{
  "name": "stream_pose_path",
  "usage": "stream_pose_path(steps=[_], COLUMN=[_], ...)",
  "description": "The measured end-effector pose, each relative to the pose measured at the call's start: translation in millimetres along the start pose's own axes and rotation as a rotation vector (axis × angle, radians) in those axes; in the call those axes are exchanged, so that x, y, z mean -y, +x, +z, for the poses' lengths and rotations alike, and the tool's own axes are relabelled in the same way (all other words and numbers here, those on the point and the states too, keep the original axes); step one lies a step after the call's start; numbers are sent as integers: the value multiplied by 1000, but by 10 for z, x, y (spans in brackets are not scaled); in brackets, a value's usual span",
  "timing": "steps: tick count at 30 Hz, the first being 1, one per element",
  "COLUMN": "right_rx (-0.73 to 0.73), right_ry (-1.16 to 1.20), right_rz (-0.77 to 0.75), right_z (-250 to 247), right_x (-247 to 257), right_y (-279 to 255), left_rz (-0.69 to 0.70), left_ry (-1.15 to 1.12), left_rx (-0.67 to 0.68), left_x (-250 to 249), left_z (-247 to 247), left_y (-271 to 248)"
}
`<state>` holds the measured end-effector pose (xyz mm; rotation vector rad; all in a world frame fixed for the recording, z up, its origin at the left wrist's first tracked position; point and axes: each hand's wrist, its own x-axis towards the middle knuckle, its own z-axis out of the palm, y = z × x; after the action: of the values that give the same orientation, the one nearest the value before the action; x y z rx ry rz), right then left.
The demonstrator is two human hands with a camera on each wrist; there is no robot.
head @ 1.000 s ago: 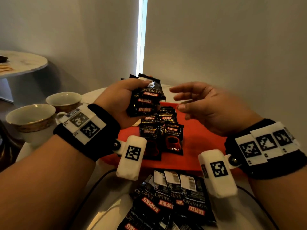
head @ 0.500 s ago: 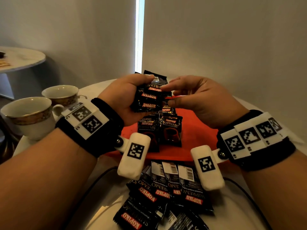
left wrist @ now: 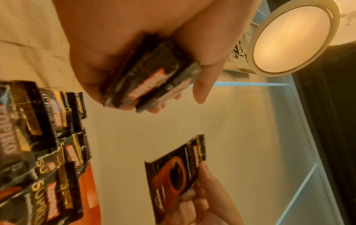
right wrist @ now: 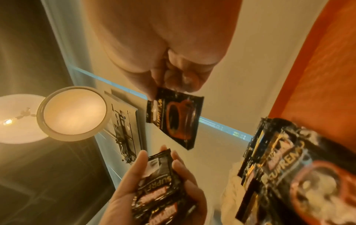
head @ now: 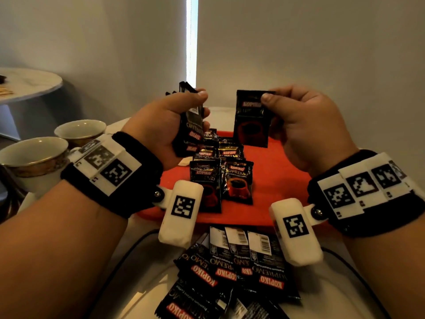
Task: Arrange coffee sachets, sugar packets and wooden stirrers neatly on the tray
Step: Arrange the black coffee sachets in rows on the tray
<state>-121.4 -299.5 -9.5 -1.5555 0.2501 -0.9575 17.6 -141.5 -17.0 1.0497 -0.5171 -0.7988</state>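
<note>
The left hand point(head: 158, 127) gripped a stack of sachets point(head: 189, 132) and the right hand point(head: 296, 125) pinched one sachet point(head: 250, 120), which could have slipped onto the neat rows point(head: 220, 166) on the tray point(head: 282, 180).

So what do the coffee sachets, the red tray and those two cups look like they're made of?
Coffee sachets: glossy printed foil or plastic film, judging by the sheen, crinkles and serrated edges. Red tray: probably plastic, smooth and matte, uniformly coloured; the pictures leave it open. Cups: glazed ceramic or porcelain, going by the shiny white surface and gold patterned band.
</note>
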Motion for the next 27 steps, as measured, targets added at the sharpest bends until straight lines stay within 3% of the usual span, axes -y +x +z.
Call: stream_pose_path(steps=[3,8,16,27], right_rx=[56,105,206,325], right_ry=[36,55,97,86], right_rz=[91,153,246,335], right_z=[55,112,155,146], right_x=[-21,-41,-36,18], right_y=[-12,-51,-88,-114], left_rz=[49,-40,66,67], left_ry=[-24,-32,3,-103], left_rx=[71,226,120,242], left_x=[33,109,85,79], left_z=[18,97,94,120], left_y=[-3,-27,-39,-55])
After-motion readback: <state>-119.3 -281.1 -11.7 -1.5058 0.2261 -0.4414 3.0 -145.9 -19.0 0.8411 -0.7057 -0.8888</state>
